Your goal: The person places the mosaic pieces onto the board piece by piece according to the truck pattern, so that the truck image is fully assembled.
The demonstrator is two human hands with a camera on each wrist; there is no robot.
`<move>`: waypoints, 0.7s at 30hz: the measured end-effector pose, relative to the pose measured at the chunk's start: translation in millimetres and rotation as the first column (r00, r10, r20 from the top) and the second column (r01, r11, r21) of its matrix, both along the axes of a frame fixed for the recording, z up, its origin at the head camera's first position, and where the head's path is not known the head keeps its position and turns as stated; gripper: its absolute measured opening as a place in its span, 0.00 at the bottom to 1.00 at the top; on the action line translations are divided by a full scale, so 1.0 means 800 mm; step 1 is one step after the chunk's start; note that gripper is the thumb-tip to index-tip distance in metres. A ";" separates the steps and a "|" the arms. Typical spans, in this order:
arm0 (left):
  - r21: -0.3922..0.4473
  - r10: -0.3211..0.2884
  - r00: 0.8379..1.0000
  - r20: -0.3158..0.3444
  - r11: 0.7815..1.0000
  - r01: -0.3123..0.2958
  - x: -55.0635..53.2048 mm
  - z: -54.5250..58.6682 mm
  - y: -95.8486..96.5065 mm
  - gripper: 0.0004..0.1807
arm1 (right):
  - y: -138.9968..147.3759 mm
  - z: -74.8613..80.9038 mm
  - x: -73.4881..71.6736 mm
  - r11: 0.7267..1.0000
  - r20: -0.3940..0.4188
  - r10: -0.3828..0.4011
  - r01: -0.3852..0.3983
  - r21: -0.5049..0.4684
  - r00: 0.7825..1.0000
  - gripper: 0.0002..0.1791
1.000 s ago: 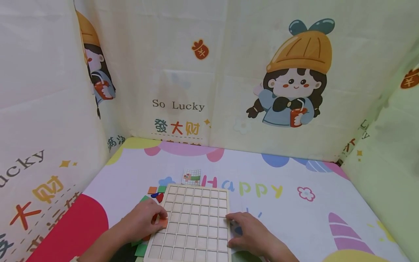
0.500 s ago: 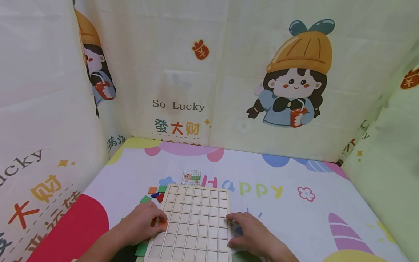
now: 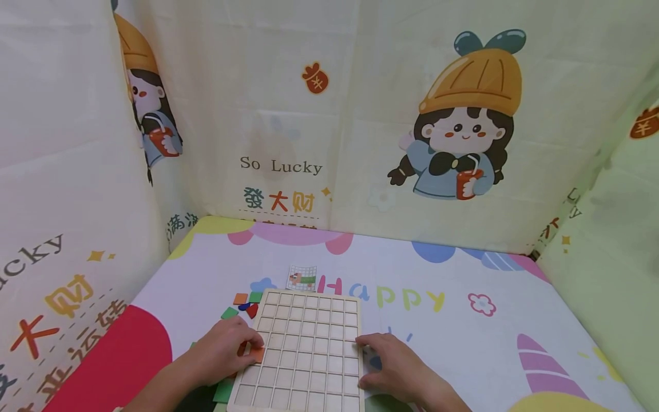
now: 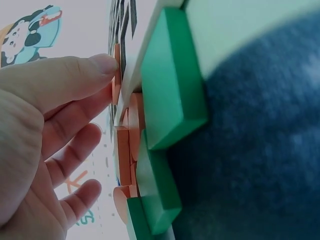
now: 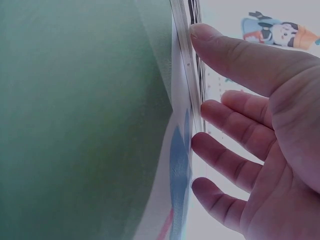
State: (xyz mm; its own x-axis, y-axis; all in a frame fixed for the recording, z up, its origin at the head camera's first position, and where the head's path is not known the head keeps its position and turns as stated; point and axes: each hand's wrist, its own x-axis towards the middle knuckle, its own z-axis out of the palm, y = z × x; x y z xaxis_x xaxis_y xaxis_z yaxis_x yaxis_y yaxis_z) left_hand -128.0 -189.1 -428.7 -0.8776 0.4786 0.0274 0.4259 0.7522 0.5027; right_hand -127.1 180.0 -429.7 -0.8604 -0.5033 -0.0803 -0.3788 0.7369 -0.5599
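Left hand [image 3: 226, 350] is pinching an orange tile [image 3: 257, 355] at a gridded board [image 3: 304, 345]; right hand [image 3: 395, 366], fingers relaxed, is seemingly touching the gridded board's edge.

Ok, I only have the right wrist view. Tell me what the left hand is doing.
Observer: The left hand pinches an orange tile at the left side of the board.
Operator: Now check past the board's far edge.
Observer: A small card lies just beyond it, printed with a coloured picture on a grid.
Operator: Check left of the board too.
Observer: Loose green tiles lie along that side, seen best in the left wrist view.
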 end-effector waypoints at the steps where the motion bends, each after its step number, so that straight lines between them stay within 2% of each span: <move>1: 0.003 0.001 1.000 0.002 1.000 -0.001 0.000 -0.001 0.000 0.15 | 0.000 0.000 0.000 1.000 0.003 -0.001 0.001 0.000 1.000 0.35; 10: 0.048 0.009 0.998 0.068 0.999 -0.012 -0.004 -0.004 -0.001 0.14 | 0.000 -0.001 -0.002 1.000 0.006 -0.006 0.006 0.011 1.000 0.36; 21: 0.053 0.009 0.997 0.082 0.998 -0.014 -0.003 -0.004 -0.004 0.12 | 0.001 -0.001 -0.002 1.000 -0.009 0.011 -0.011 -0.001 1.000 0.36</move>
